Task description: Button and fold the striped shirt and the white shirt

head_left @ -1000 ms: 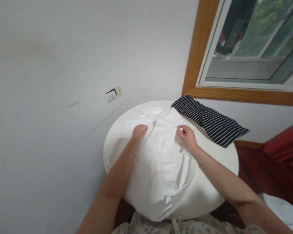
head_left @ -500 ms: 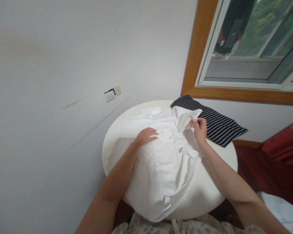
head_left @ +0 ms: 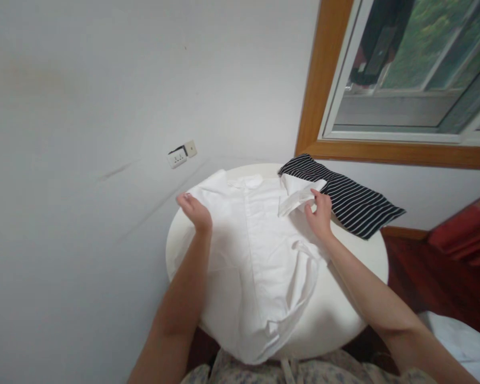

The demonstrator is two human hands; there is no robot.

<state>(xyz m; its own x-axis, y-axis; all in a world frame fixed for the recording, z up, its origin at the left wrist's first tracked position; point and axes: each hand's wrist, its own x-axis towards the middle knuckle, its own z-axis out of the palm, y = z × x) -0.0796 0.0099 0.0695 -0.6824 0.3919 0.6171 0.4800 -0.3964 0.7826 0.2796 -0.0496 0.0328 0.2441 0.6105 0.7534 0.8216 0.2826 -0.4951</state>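
A white shirt (head_left: 260, 250) lies spread on a round white table (head_left: 344, 304), with its collar at the far side and its front seam running toward me. My left hand (head_left: 197, 212) is at the table's far left edge, its fingers closed on the end of the shirt's left part, which stretches out from the shoulder. On the other side, my right hand (head_left: 320, 213) rests by the folded right sleeve (head_left: 298, 196). Its thumb and forefinger are apart, touching or close to the cloth.
A black-and-white striped cloth (head_left: 350, 202) lies along the table's far right edge, partly overhanging. Behind stand a white wall with a socket (head_left: 177, 158) and a wood-framed window (head_left: 384, 149). A red cloth (head_left: 470, 229) hangs at right, and something white (head_left: 460, 341) is at lower right.
My left hand has moved left from the shirt's middle and drawn its left part outward, flattening the front. My right hand has shifted slightly left and its fingers have spread.
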